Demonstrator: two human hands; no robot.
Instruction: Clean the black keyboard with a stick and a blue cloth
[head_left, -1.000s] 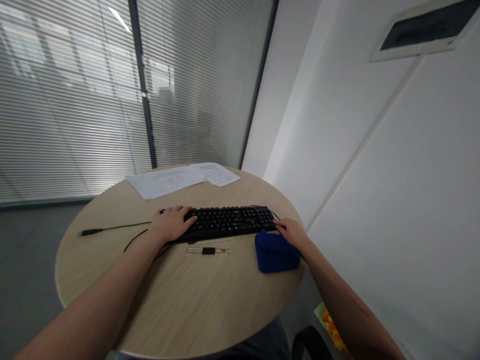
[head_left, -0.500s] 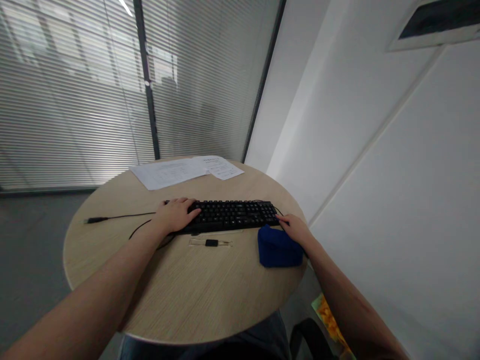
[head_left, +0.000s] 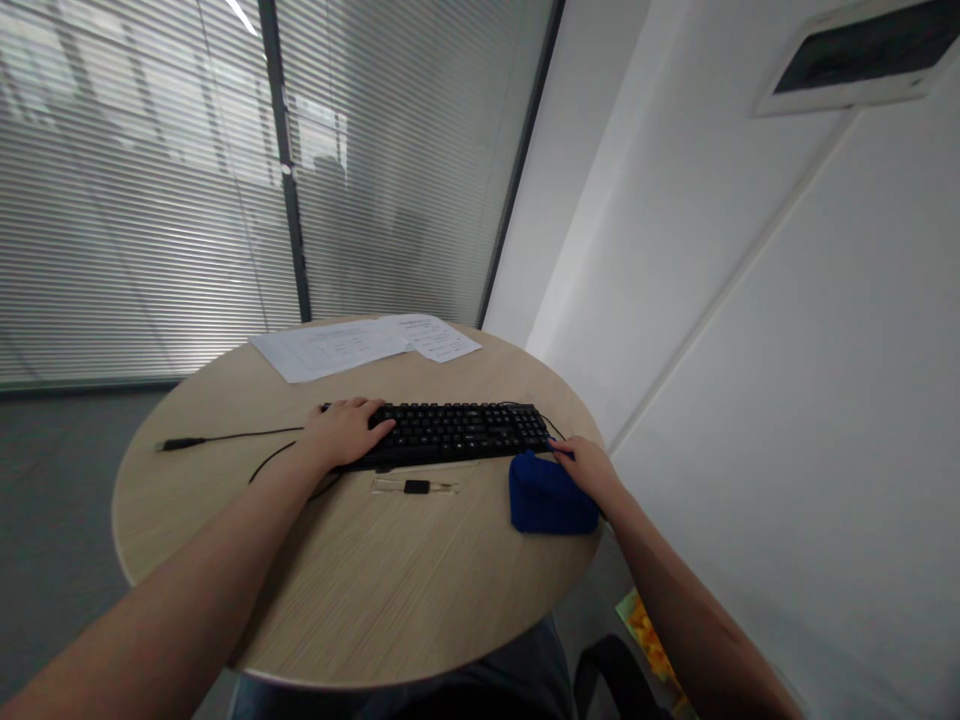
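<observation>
A black keyboard [head_left: 457, 432] lies across the round table. Over its left end rests my left hand [head_left: 341, 432], fingers lying flat and the thumb apart. My right hand [head_left: 589, 465] is at the keyboard's right end, its fingers pressed together. Something small and blue shows at those fingertips, too small to name. Just below and left of this hand sits a soft blue fabric bundle or pouch [head_left: 553, 497]; whether the hand touches it I cannot tell. In front of the keyboard lies a small clear strip with a black middle piece [head_left: 417, 487].
The wooden table [head_left: 390, 590] has a rounded edge. Printed papers [head_left: 337, 348] lie at its far side. A black cable with a USB plug [head_left: 180, 444] stretches to the left. A white wall [head_left: 750, 400] stands close on the right, and a dark chair armrest [head_left: 619, 675] is below.
The view has shifted slightly, so the whole scene sits a little further left. Both hands stay at the two ends of the keyboard.
</observation>
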